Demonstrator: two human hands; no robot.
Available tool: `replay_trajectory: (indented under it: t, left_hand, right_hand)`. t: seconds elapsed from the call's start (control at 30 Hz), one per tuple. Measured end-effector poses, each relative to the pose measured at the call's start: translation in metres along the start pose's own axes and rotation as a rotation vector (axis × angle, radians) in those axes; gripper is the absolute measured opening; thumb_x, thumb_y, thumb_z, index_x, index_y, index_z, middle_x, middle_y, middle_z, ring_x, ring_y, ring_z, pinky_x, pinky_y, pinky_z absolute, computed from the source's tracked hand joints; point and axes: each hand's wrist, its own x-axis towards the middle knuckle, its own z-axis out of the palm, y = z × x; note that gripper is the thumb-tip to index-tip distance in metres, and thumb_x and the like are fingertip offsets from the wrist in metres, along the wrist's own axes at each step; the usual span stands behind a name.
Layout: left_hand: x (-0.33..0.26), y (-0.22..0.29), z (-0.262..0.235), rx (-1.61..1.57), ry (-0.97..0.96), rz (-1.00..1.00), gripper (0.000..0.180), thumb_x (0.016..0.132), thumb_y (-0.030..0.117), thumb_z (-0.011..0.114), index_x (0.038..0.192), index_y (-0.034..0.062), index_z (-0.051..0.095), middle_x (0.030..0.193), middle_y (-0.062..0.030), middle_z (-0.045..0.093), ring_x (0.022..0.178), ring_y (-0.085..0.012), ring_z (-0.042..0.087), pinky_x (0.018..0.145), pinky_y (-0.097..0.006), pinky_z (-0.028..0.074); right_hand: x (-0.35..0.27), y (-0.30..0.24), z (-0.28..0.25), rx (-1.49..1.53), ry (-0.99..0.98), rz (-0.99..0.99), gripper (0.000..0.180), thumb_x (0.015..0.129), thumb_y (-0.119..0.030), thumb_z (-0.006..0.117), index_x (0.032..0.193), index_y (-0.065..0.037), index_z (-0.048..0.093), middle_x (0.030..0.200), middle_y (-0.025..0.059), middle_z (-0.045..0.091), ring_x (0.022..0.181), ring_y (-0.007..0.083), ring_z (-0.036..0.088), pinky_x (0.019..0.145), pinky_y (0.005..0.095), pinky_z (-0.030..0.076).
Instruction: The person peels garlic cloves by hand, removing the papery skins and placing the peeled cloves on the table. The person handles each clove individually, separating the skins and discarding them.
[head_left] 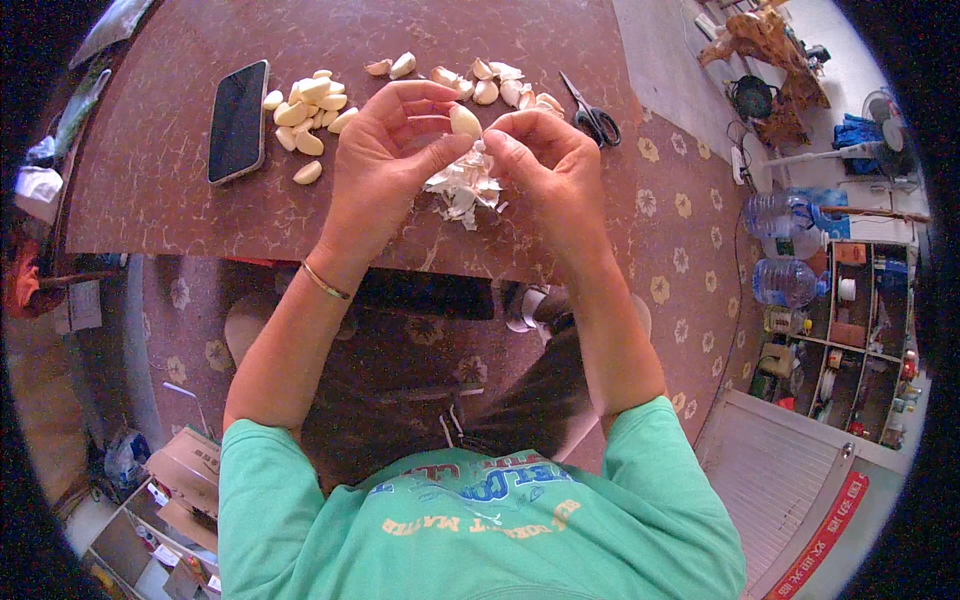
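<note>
My left hand and my right hand meet over the brown table, both pinching one pale garlic clove between thumbs and fingers. Directly below the clove lies a heap of white garlic skins. A pile of peeled cloves sits to the left of my left hand. Several unpeeled cloves lie in a row beyond my hands.
A dark phone lies screen-up left of the peeled pile. Black scissors rest at the table's far right. Clear water bottles stand on the patterned floor to the right, beside shelves. Cardboard boxes are at lower left.
</note>
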Motion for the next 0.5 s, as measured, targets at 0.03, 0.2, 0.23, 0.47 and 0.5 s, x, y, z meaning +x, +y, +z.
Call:
replay_trajectory:
  t: [0.03, 0.2, 0.23, 0.47, 0.5]
  left_hand:
    - [0.000, -0.001, 0.000, 0.015, 0.004, 0.001, 0.040, 0.088, 0.007, 0.083, 0.123, 0.0018, 0.065, 0.120, -0.0079, 0.071, 0.108, -0.0163, 0.071, 0.093, -0.029, 0.061]
    - [-0.002, 0.001, 0.003, 0.096, -0.014, 0.011, 0.040, 0.087, 0.004, 0.083, 0.124, 0.0028, 0.065, 0.122, -0.0071, 0.070, 0.109, -0.0165, 0.071, 0.094, -0.030, 0.062]
    - [-0.002, -0.001, 0.004, 0.098, -0.014, 0.026, 0.040, 0.087, 0.004, 0.082, 0.123, 0.0030, 0.065, 0.122, -0.0072, 0.070, 0.109, -0.0165, 0.071, 0.093, -0.030, 0.062]
    - [0.000, 0.000, 0.002, -0.013, 0.004, 0.019, 0.037, 0.088, 0.006, 0.082, 0.122, 0.0040, 0.066, 0.114, -0.0058, 0.072, 0.107, -0.0149, 0.070, 0.091, -0.029, 0.061]
    - [0.000, 0.001, 0.002, -0.036, 0.007, 0.013, 0.037, 0.089, 0.007, 0.083, 0.122, 0.0042, 0.067, 0.112, -0.0055, 0.073, 0.106, -0.0142, 0.070, 0.091, -0.028, 0.060]
  right_hand:
    - [0.000, -0.001, 0.000, 0.006, -0.017, 0.024, 0.014, 0.095, -0.015, 0.076, 0.093, -0.002, 0.074, 0.081, -0.0003, 0.072, 0.071, 0.0058, 0.065, 0.062, 0.0232, 0.050]
    - [0.000, -0.001, -0.001, 0.002, -0.026, 0.042, 0.013, 0.096, -0.014, 0.074, 0.093, -0.001, 0.072, 0.081, -0.0005, 0.069, 0.072, 0.0049, 0.062, 0.063, 0.0222, 0.048]
    - [0.001, 0.002, -0.004, 0.008, -0.030, 0.031, 0.015, 0.095, -0.015, 0.075, 0.091, -0.001, 0.072, 0.080, -0.0001, 0.071, 0.071, 0.0050, 0.063, 0.062, 0.0232, 0.049]
    - [0.005, 0.008, -0.009, -0.057, 0.034, 0.010, 0.011, 0.093, -0.011, 0.076, 0.090, -0.002, 0.071, 0.080, -0.0001, 0.069, 0.070, 0.0066, 0.062, 0.062, 0.0236, 0.049]
    - [0.004, 0.006, -0.009, -0.066, 0.025, -0.008, 0.010, 0.093, -0.011, 0.076, 0.092, -0.002, 0.071, 0.082, 0.0005, 0.070, 0.072, 0.0072, 0.063, 0.062, 0.0240, 0.050]
